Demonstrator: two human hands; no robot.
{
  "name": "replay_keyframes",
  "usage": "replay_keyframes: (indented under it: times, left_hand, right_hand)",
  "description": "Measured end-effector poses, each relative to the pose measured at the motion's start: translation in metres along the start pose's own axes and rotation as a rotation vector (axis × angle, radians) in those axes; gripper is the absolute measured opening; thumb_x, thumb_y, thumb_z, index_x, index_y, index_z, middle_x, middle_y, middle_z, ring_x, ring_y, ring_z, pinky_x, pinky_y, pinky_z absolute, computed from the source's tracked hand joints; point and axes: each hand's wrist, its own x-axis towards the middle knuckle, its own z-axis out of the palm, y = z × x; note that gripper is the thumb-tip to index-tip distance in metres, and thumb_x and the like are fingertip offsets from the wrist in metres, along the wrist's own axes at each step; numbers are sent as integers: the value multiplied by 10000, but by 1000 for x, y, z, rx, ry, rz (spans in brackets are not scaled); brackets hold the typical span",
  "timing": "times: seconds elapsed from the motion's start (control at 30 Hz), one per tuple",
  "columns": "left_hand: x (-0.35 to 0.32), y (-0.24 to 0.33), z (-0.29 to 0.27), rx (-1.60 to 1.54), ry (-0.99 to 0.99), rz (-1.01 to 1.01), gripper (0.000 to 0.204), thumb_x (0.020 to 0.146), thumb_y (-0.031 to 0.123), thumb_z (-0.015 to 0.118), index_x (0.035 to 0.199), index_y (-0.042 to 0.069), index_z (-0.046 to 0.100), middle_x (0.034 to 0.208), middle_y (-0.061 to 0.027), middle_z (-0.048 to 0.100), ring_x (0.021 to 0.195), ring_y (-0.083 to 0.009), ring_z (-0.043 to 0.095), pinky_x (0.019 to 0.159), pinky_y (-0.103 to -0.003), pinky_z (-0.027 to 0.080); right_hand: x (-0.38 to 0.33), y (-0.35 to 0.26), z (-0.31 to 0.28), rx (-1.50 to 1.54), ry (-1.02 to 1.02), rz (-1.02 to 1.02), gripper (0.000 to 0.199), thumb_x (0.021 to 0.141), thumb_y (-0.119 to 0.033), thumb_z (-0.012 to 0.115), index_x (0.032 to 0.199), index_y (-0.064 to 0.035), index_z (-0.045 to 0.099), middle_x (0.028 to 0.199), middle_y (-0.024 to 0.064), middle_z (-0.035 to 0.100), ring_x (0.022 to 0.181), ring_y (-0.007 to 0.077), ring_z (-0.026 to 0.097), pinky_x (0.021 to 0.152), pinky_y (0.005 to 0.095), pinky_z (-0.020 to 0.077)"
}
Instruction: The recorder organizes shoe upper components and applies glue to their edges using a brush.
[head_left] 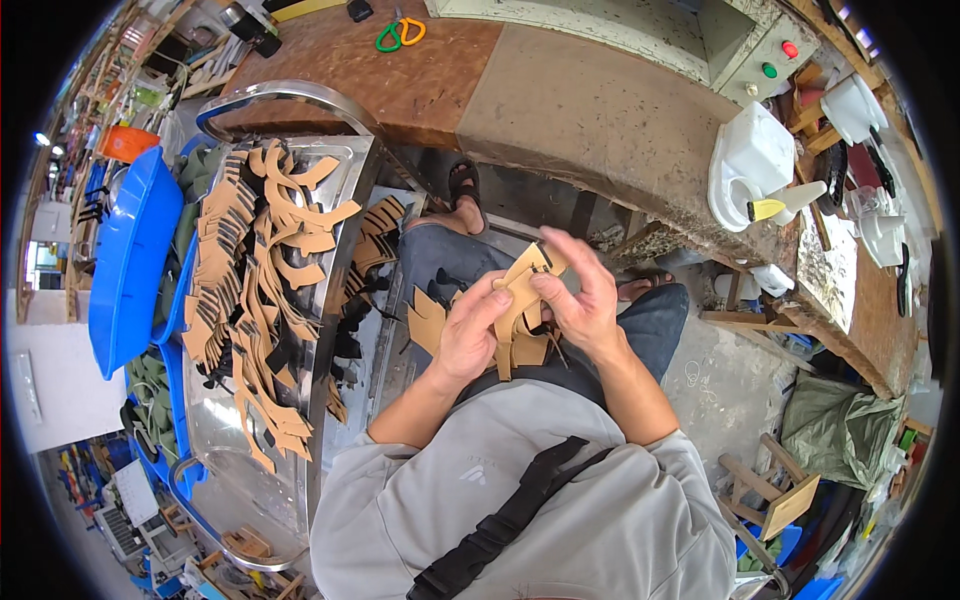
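Head view: pinched a tan strip (520, 298) in left grip (468, 335), touched it with right grip (588, 305), closure unclear, beside metal trolley (215, 435).

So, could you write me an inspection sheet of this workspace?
Surface: brown workbench, worn and stained; metal trolley at left.
Job's things: tan pieces with dark edges, heaped on the trolley.
Clutter: scissors with green and orange handles, white container, both on the workbench.
Hands: left hand pinches a held piece; right hand touches it, fingers blurred.
Cables: none clearly seen.
Surroundings: blue basin at left, wooden stool lower right.
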Motion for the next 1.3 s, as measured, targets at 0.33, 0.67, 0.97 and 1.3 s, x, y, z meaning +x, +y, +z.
replay_keyframes:
  times: [0.33,0.67,0.97,1.3]
  left_hand:
    - [1,-2,-1,209,71,202,336,932,109,405,1224,-56,418,1135,-109,545,1061,-155,521,931,-291,390]
    - [4,-3,-2,268,92,290,334,932,91,446,1236,-47,435,1120,-82,559,1029,-116,522,909,-261,394]
    - [5,1,-1,29,157,163,338,954,171,410,1181,-71,479,1088,-100,579,995,-145,557,877,-281,434]
    - [3,4,-3,-22,155,152,329,949,169,421,1147,-74,521,1038,-87,598,928,-129,569,820,-273,444]
  right_hand:
    - [-7,2,7,254,121,233,305,747,-106,725,995,-3,581,800,51,553,676,110,523,611,244,451]
    - [-10,-3,17,64,115,125,221,729,-83,742,801,-2,550,701,31,492,585,89,455,513,226,404]
    - [-16,-4,18,16,91,134,213,733,-89,736,791,-10,546,714,39,490,552,94,438,488,225,388]
    - [-19,-5,16,53,130,209,232,716,-104,754,726,-23,537,667,39,504,519,85,456,451,224,375]
